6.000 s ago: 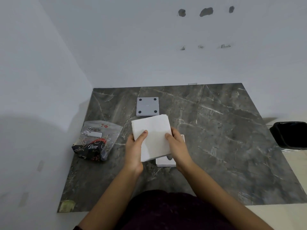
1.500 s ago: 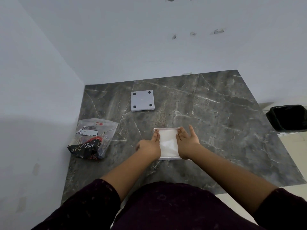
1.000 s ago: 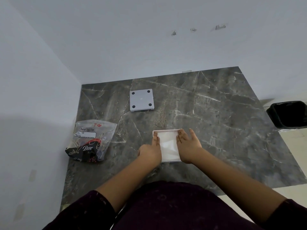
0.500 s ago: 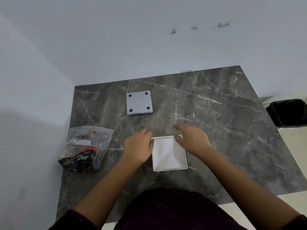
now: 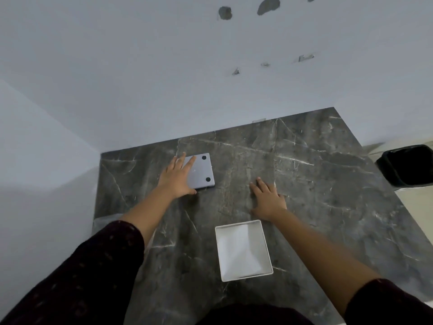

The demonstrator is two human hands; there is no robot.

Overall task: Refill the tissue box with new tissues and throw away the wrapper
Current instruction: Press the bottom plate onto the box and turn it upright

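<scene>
The white tissue box (image 5: 218, 233) stands open-topped near the table's front, with the white tissues (image 5: 241, 250) lying inside it. A grey square lid (image 5: 203, 171) with black round feet lies farther back on the table. My left hand (image 5: 177, 178) rests with spread fingers on the lid's left part, thumb at its near edge. Beyond the box, my right hand (image 5: 267, 199) lies flat and open on the marble, holding nothing. The wrapper is hidden behind my left arm.
The dark marble table (image 5: 316, 184) sits against white walls at the back and left. A black bin (image 5: 408, 166) stands on the floor past the table's right edge.
Both hands have left the tissue box. My left hand has reached back onto the grey lid, and my right hand has settled flat on the table. The view has shifted forward.
</scene>
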